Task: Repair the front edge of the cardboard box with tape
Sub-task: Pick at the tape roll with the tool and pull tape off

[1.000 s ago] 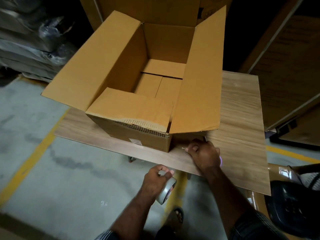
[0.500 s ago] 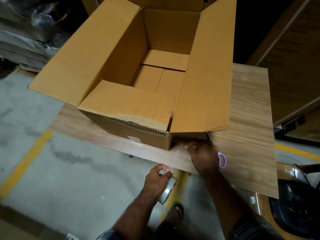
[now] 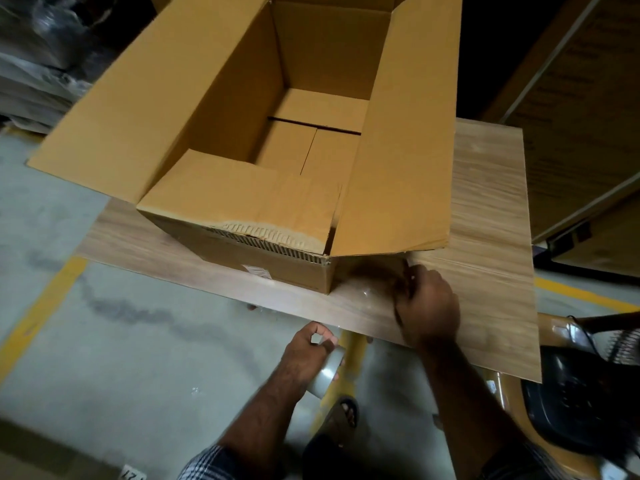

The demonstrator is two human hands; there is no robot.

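An open brown cardboard box (image 3: 214, 98) stands on a wooden board (image 3: 485, 209). Its near flap has a torn front edge (image 3: 270, 235) with bare corrugation showing. My left hand (image 3: 306, 351) grips a roll of clear tape (image 3: 327, 372) below the board's near edge. A strip of clear tape (image 3: 363, 289) runs from the roll up to the box's right side. My right hand (image 3: 427, 303) pinches the strip's end and presses it against the box's right wall, under the hanging right flap.
The board overhangs a grey concrete floor (image 3: 121, 341) with yellow lines. A black fan (image 3: 585, 393) sits at the lower right. Wrapped goods lie at the upper left. Tall cardboard sheets (image 3: 585, 98) lean at the right. My sandalled foot (image 3: 343, 414) is below.
My head has come closer to the box. The right hand has slid right along the box's side, drawing more tape off the roll. The left hand stays low with the roll.
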